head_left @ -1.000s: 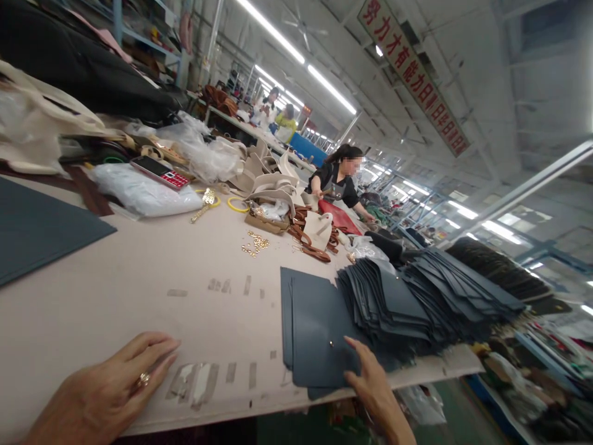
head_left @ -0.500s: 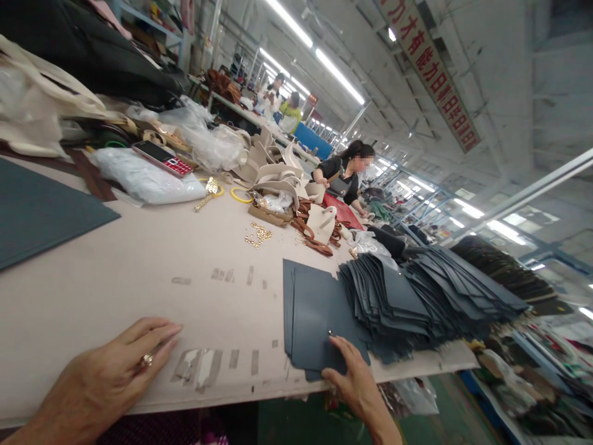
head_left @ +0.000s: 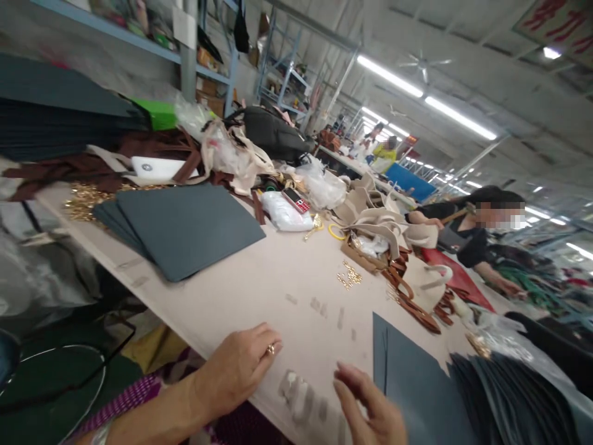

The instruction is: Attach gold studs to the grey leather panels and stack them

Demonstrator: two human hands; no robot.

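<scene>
My left hand (head_left: 238, 371) is above the table's front edge, its fingers bent and drawn together. A gold piece, perhaps a ring, shows at its fingers; anything inside the curled hand is hidden. My right hand (head_left: 368, 408) is to the right of it, slightly blurred, thumb and fingers apart with nothing visible between them. Beside the right hand lies a flat dark blue-grey leather panel (head_left: 412, 383), with a fanned stack of similar panels (head_left: 514, 402) at the right. Larger dark panels (head_left: 189, 225) lie on the left part of the table.
Small gold fittings (head_left: 349, 275) lie scattered mid-table, with a bigger gold heap (head_left: 86, 201) at far left. Behind are a red phone (head_left: 295, 200) on a white plastic bag (head_left: 282, 216), a yellow ring (head_left: 336, 232), beige pieces and brown straps. A co-worker (head_left: 467, 228) leans over at the right.
The view has swung left, showing more of the table's left side. My right hand has come off the leather panel, leftward toward my left hand. The left hand's fingers look more curled.
</scene>
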